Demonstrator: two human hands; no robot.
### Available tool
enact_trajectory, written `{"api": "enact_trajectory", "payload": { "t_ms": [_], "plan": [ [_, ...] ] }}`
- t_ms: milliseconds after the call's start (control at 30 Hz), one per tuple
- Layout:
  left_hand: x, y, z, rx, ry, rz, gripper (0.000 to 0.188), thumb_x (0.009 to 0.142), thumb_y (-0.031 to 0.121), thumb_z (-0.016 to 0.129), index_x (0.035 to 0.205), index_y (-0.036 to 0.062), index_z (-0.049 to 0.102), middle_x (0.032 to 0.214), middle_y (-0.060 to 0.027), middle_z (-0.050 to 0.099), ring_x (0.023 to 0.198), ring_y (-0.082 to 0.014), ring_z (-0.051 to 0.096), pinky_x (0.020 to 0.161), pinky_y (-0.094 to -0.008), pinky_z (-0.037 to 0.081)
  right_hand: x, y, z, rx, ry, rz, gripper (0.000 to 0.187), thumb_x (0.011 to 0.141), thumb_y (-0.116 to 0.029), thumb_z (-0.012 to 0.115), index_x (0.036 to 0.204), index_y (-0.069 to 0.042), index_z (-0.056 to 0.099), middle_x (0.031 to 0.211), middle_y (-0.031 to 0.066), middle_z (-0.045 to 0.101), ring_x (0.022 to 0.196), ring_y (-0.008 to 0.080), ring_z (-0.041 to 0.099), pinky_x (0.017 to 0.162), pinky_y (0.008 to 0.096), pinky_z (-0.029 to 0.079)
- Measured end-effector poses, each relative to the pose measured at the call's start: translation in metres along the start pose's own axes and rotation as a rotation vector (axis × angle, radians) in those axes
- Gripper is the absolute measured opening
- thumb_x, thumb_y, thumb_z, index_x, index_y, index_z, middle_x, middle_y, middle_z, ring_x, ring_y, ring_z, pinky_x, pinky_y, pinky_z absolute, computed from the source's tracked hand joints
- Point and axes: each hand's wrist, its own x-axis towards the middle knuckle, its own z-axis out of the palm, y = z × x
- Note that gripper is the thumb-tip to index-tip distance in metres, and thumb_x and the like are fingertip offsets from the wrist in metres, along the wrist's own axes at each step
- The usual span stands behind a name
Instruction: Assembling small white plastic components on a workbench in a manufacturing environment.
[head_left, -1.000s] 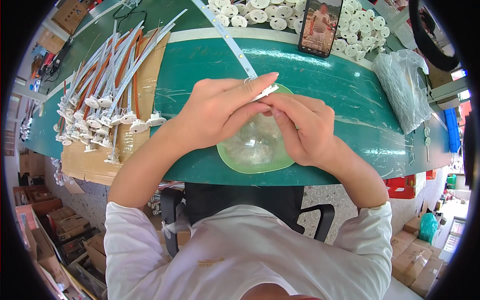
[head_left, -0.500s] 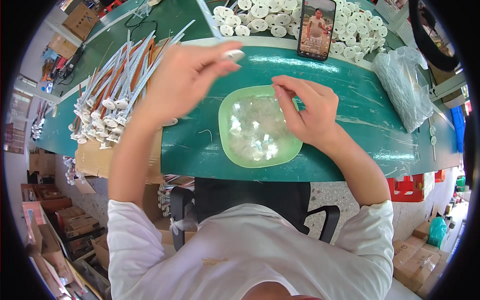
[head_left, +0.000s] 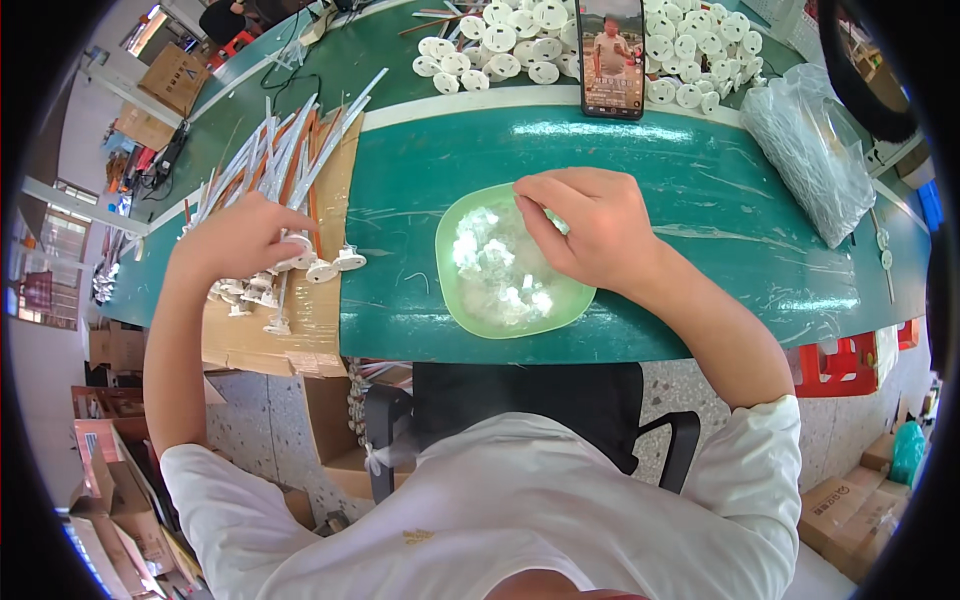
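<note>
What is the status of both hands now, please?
Left hand on white rod pile, grip unclear. Right hand reaching into green bowl of small clear parts. Nothing blocking.

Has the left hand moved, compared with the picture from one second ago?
Yes. The left hand has gone from above the green bowl leftward to the pile of white rods on the cardboard.

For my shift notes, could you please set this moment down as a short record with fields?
Left hand: the left hand rests on the pile of white rod parts lying on the cardboard sheet.
Right hand: the right hand is over the green bowl, fingers dipping toward the small clear pieces.
Surface: green table.
Far side: an upright phone, white round discs, a clear plastic bag.
Grip: unclear whether either hand holds a piece.
</note>
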Motion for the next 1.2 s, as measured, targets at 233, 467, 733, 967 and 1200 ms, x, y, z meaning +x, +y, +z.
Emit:
{"api": "enact_trajectory", "payload": {
  "t_ms": [233,467,733,967,1200],
  "plan": [
    [0.036,0.011,-0.051,0.05,0.053,0.011,0.053,0.083,0.027,0.076,0.131,0.0091,0.063,0.072,-0.0137,0.067,0.066,-0.028,0.067,0.065,-0.0385,0.052,0.0,-0.001,-0.004,-0.036,0.057,0.124,0.011,0.077,-0.005,0.078,0.085,-0.005,0.07,0.072,0.0099,0.07,0.058,0.0228,0.067,0.05,0.0323,0.052],
    [0.239,-0.003,-0.067,0.235,0.903,0.185,0.037,0.087,0.024,0.068,0.121,0.0087,0.064,0.082,-0.0178,0.07,0.081,-0.0377,0.068,0.074,-0.0471,0.053,0.003,0.0,-0.005,-0.058,0.039,0.065,0.01,0.076,-0.004,0.077,0.081,-0.005,0.068,0.07,0.0084,0.069,0.054,0.023,0.064,0.047,0.0322,0.049],
    [0.308,0.007,-0.07,0.053,0.846,0.08,0.029,0.081,0.02,0.071,0.107,0.0084,0.075,0.092,-0.0173,0.074,0.086,-0.0354,0.07,0.081,-0.0428,0.056,-0.001,0.0,0.0,-0.061,0.055,0.05,0.011,0.074,-0.004,0.077,0.079,-0.006,0.068,0.067,0.0062,0.066,0.053,0.0218,0.064,0.046,0.0321,0.049],
    [0.224,-0.04,-0.099,-0.104,0.576,0.244,0.028,0.08,0.014,0.08,0.102,0.0,0.074,0.088,-0.0087,0.075,0.083,-0.0157,0.072,0.08,-0.0296,0.057,-0.001,-0.003,0.0,-0.067,-0.01,0.027,0.009,0.075,-0.005,0.076,0.079,-0.007,0.068,0.067,0.0056,0.066,0.054,0.0212,0.063,0.047,0.0319,0.049],
    [0.097,0.098,-0.012,-0.537,1.037,0.206,0.034,0.079,0.017,0.083,0.107,0.003,0.072,0.085,-0.0092,0.077,0.073,-0.015,0.073,0.07,-0.0276,0.056,0.004,-0.005,-0.003,0.02,0.214,0.163,0.015,0.082,-0.007,0.076,0.095,-0.003,0.07,0.078,0.0094,0.071,0.064,0.0234,0.069,0.055,0.0315,0.055]
  ]
}}
